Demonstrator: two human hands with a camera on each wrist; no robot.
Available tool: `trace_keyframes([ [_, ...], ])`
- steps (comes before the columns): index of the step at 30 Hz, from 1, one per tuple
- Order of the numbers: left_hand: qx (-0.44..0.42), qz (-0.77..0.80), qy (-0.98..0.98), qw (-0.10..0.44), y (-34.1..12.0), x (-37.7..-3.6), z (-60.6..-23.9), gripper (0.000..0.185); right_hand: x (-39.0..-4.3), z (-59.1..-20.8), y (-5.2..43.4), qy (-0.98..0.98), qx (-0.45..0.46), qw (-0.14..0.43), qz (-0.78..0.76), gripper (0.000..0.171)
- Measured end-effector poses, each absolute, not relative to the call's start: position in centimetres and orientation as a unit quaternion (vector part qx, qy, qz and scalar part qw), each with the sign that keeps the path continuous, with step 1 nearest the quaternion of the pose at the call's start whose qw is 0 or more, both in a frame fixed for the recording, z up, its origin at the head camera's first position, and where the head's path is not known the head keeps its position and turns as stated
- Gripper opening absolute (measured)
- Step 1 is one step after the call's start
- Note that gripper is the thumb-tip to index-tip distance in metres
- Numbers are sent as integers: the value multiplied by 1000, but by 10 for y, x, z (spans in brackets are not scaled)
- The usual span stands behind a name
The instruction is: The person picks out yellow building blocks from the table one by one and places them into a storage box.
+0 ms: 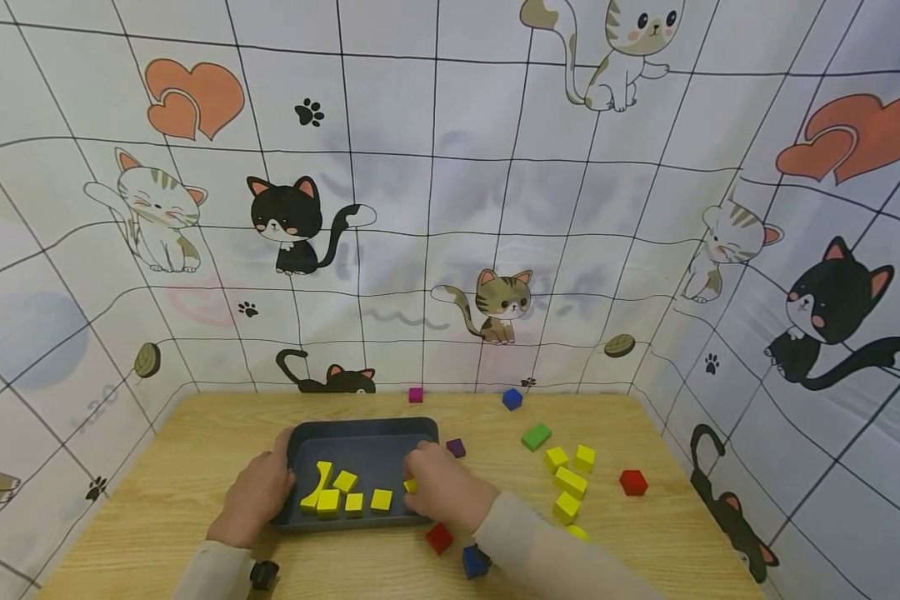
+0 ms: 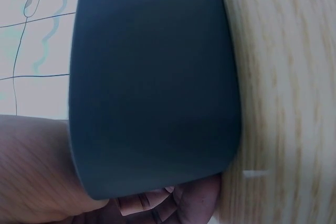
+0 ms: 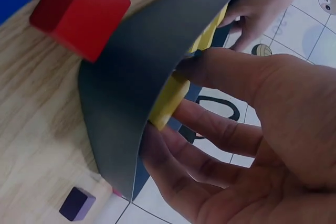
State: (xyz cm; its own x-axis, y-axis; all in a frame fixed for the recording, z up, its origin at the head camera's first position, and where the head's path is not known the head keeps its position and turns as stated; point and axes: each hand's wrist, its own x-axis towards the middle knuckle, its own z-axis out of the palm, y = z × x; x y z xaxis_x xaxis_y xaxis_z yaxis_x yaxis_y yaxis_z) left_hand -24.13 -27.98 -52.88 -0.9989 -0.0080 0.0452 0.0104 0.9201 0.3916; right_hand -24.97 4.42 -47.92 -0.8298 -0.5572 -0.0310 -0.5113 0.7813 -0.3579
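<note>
A dark grey tray (image 1: 360, 433) lies on the wooden table, with several yellow blocks (image 1: 328, 503) in its front left part, one of them a curved arch piece (image 1: 322, 479). My left hand (image 1: 258, 492) holds the tray's left end, its fingers against the wall and thumb at the rim. Inside the right end, my right hand (image 1: 446, 483) pinches a yellow block (image 3: 170, 100) between thumb and fingers. In the right wrist view the tray's outer wall hides the block's lower part.
Right of the tray lie several yellow blocks (image 1: 571, 482), a green block (image 1: 536, 437) and a red block (image 1: 633, 482). Another red block (image 1: 439, 538) and a blue block (image 1: 476, 562) sit by my right forearm. Purple (image 1: 456, 448), magenta (image 1: 416, 395) and blue (image 1: 512, 399) blocks are farther back.
</note>
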Motion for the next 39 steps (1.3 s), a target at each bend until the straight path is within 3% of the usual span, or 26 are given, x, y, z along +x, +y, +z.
trace_keyframes([
  [25,-13,-197,-980,35,-279,-240,-529,75,-246,-482,39,939,-298,57,-161,27],
  [39,-3,-206,-978,27,-278,-241,-528,76,-228,-476,92,927,-270,35,-258,26],
])
